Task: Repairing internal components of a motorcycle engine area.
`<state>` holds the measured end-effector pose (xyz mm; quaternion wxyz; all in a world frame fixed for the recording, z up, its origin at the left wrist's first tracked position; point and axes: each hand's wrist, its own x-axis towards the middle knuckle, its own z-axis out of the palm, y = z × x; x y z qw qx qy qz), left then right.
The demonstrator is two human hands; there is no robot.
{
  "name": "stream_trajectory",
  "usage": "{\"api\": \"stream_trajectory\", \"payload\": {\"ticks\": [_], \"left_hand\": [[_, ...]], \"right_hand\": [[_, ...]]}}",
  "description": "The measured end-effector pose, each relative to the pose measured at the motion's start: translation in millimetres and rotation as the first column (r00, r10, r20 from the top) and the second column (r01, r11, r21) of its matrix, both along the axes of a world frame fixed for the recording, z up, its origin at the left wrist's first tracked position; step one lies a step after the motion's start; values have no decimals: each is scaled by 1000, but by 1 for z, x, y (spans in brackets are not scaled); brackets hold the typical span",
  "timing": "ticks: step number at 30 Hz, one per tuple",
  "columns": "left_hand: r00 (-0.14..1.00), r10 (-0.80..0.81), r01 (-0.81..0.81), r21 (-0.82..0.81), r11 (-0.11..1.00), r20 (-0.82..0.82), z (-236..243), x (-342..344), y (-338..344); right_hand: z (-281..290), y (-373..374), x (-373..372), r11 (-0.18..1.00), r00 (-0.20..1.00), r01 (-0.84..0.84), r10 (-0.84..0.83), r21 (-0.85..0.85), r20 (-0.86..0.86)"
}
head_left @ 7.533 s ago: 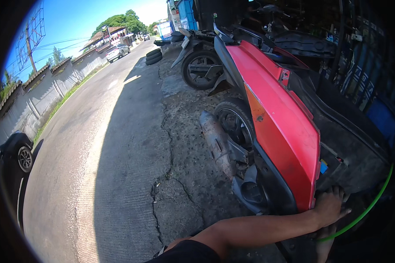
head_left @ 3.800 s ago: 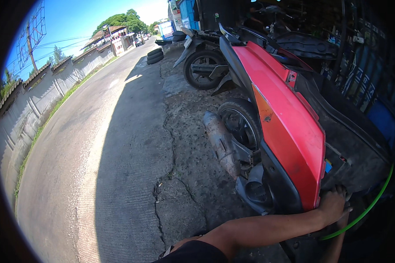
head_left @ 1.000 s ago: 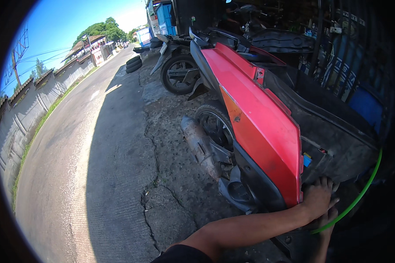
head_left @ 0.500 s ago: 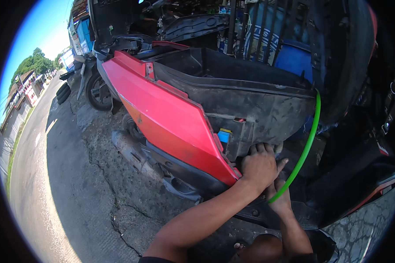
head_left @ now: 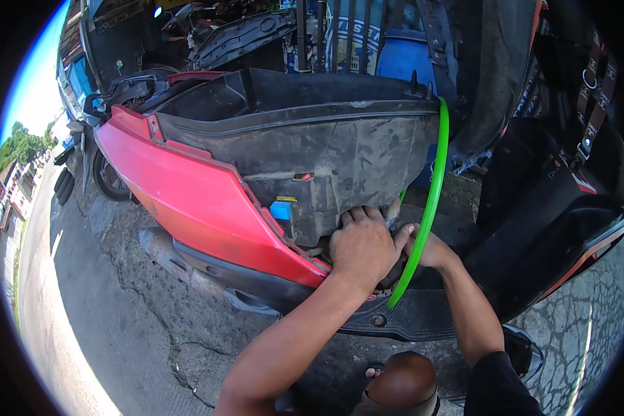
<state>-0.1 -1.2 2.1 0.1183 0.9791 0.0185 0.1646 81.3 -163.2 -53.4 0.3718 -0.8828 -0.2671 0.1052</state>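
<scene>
Running left to right, scooter (head_left: 312, 201) sits mid-view on the ground, tail pointing left, front right. Red panel (head_left: 187, 191) slants down rightward to below black box (head_left: 367, 152). Left hand (head_left: 364, 243) bent-fingered at box's lower edge; green tube (head_left: 437, 166) arcs down; right hand (head_left: 435, 251) beyond, partly hidden. Can't tell either hand's opening or hold.

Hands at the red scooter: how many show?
2: left hand low at the black underseat bin, right hand beside it, partly hidden by the green hose.

Panel (head_left: 194, 197) left of bin (head_left: 374, 156), drum (head_left: 403, 57) behind
</scene>
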Motion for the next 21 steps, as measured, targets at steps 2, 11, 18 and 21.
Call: {"api": "stream_trajectory", "payload": {"ticks": [2, 11, 18, 21], "left_hand": [[1000, 17, -17, 16, 1000, 13, -8, 1, 4], [993, -20, 27, -59, 998, 119, -14, 3, -4], [992, -13, 14, -7, 1000, 126, -18, 8, -3], [996, -1, 1, -4, 1000, 94, -15, 10, -5]], "right_hand": [[3, 20, -44, 993, 988, 115, -114, 8, -103], [-13, 1, -11, 991, 989, 135, -133, -21, 70], [-11, -3, 61, 996, 964, 22, 2, -86, 265], [-21, -10, 42, 993, 957, 73, -43, -95, 285]]}}
